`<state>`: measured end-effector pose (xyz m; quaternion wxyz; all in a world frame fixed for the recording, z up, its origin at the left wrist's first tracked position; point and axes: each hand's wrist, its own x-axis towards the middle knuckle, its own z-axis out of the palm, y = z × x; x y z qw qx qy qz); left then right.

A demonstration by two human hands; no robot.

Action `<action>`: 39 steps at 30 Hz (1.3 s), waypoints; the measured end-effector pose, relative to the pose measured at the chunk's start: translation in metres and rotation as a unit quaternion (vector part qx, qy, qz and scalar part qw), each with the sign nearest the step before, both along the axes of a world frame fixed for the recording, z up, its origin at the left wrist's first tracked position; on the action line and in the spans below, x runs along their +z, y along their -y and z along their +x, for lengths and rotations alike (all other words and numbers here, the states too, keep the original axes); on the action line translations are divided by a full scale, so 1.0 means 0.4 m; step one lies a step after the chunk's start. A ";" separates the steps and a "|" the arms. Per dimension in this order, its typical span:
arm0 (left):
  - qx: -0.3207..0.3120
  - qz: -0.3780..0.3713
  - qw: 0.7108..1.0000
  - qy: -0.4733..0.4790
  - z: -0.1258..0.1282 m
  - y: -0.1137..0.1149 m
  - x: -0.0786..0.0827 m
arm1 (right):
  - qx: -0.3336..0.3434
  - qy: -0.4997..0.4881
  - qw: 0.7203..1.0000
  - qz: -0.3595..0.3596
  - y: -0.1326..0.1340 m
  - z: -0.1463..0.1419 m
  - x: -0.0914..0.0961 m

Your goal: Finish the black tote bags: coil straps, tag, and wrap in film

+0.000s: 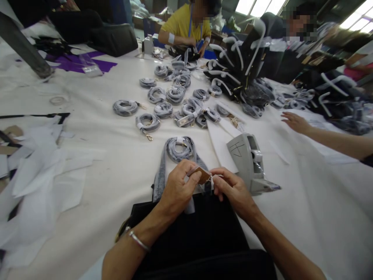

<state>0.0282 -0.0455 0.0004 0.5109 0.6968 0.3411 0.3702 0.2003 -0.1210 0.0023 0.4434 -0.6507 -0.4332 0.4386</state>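
My left hand is closed in a pinch on a small brown tag. My right hand is closed too, pinching a thin white string at the tag's right edge. Both hands hover over a black bag lying at the table's near edge. A grey patterned strap runs from a coiled end down under my hands. A silver bangle sits on my left wrist.
A grey tape dispenser stands right of my hands. Several coiled grey straps lie mid-table. White paper sheets pile at the left. Another person's hand rests at the right; a person in yellow works opposite, beside black bags.
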 end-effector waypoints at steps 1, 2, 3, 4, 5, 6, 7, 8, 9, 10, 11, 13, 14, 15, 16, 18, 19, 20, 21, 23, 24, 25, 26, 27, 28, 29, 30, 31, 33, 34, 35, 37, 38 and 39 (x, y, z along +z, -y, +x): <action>0.005 -0.001 1.000 0.024 -0.003 0.001 0.002 | 0.012 0.016 1.000 0.016 -0.003 -0.002 0.000; 0.007 0.000 0.999 0.050 -0.006 0.002 0.002 | 0.027 0.031 0.999 0.033 -0.005 -0.004 0.000; 0.007 0.001 0.997 0.075 -0.008 0.004 0.002 | 0.041 0.047 0.997 0.048 -0.007 -0.006 0.000; 0.005 0.004 0.996 0.094 -0.011 0.006 0.001 | 0.052 0.063 0.995 0.061 -0.008 -0.006 0.000; 0.005 0.009 0.994 0.109 -0.012 0.007 0.000 | 0.060 0.080 0.992 0.070 -0.009 -0.007 0.000; 0.007 0.017 0.993 0.121 -0.013 0.008 0.000 | 0.066 0.094 0.990 0.078 -0.009 -0.006 0.001; 0.005 0.024 0.992 0.128 -0.014 0.009 0.001 | 0.073 0.109 0.988 0.084 -0.008 -0.006 0.003; -0.002 0.031 0.991 0.131 -0.013 0.008 0.003 | 0.083 0.124 0.984 0.093 -0.007 -0.006 0.007; -0.014 0.037 0.991 0.130 -0.012 0.008 0.005 | 0.094 0.141 0.980 0.103 -0.007 -0.006 0.012; -0.035 0.041 0.991 0.125 -0.011 0.007 0.008 | 0.103 0.159 0.975 0.114 -0.007 -0.006 0.018; -0.061 0.039 0.991 0.114 -0.010 0.006 0.011 | 0.109 0.178 0.970 0.129 -0.006 -0.007 0.025; -0.111 0.023 0.991 0.073 -0.007 0.005 0.011 | 0.104 0.212 0.959 0.159 -0.003 -0.004 0.036; -0.127 0.018 0.991 0.045 -0.005 0.005 0.007 | 0.091 0.223 0.955 0.171 0.000 0.000 0.039; -0.140 0.023 0.990 0.012 -0.003 0.006 0.001 | 0.075 0.228 0.955 0.176 0.005 0.006 0.039; -0.154 0.040 0.987 -0.023 -0.001 0.007 -0.007 | 0.059 0.229 0.956 0.174 0.011 0.013 0.037; -0.192 0.105 0.971 -0.095 0.002 0.010 -0.027 | 0.046 0.223 0.961 0.156 0.029 0.026 0.025; -0.215 0.140 0.958 -0.127 0.003 0.012 -0.038 | 0.058 0.220 0.962 0.153 0.039 0.031 0.017; -0.239 0.168 0.944 -0.151 0.003 0.014 -0.047 | 0.083 0.219 0.960 0.155 0.048 0.034 0.008; -0.257 0.187 0.933 -0.168 0.002 0.016 -0.055 | 0.115 0.218 0.955 0.165 0.057 0.035 0.001; -0.264 0.208 0.924 -0.183 -0.001 0.019 -0.067 | 0.171 0.216 0.942 0.193 0.068 0.034 -0.011; -0.256 0.214 0.924 -0.188 -0.004 0.020 -0.070 | 0.179 0.217 0.937 0.206 0.071 0.035 -0.016; -0.244 0.217 0.925 -0.196 -0.007 0.021 -0.072 | 0.179 0.220 0.935 0.213 0.072 0.037 -0.020; -0.231 0.219 0.925 -0.208 -0.009 0.023 -0.073 | 0.173 0.225 0.936 0.210 0.074 0.044 -0.024; -0.219 0.220 0.925 -0.220 -0.011 0.024 -0.073 | 0.165 0.229 0.940 0.194 0.076 0.054 -0.028; -0.212 0.221 0.923 -0.234 -0.013 0.025 -0.073 | 0.155 0.226 0.948 0.162 0.078 0.068 -0.032; -0.209 0.222 0.920 -0.247 -0.014 0.027 -0.072 | 0.143 0.212 0.960 0.115 0.082 0.084 -0.037; -0.206 0.223 0.917 -0.260 -0.015 0.028 -0.072 | 0.128 0.184 0.973 0.057 0.087 0.103 -0.043; -0.204 0.225 0.913 -0.271 -0.015 0.029 -0.071 | 0.107 0.145 0.984 0.000 0.092 0.121 -0.048; -0.204 0.226 0.908 -0.287 -0.015 0.031 -0.071 | 0.043 0.061 0.995 -0.068 0.097 0.147 -0.058; -0.203 0.225 0.908 -0.290 -0.014 0.031 -0.071 | 0.009 0.025 0.997 -0.072 0.095 0.152 -0.061; -0.203 0.224 0.909 -0.287 -0.012 0.031 -0.073 | -0.020 -0.007 0.998 -0.064 0.089 0.151 -0.064; -0.198 0.224 0.915 -0.269 -0.008 0.029 -0.078 | -0.042 -0.064 0.996 -0.044 0.067 0.134 -0.066; -0.195 0.225 0.920 -0.256 -0.006 0.027 -0.081 | -0.031 -0.088 0.995 -0.042 0.052 0.121 -0.066; -0.190 0.226 0.924 -0.244 -0.005 0.026 -0.084 | -0.013 -0.103 0.993 -0.047 0.037 0.108 -0.064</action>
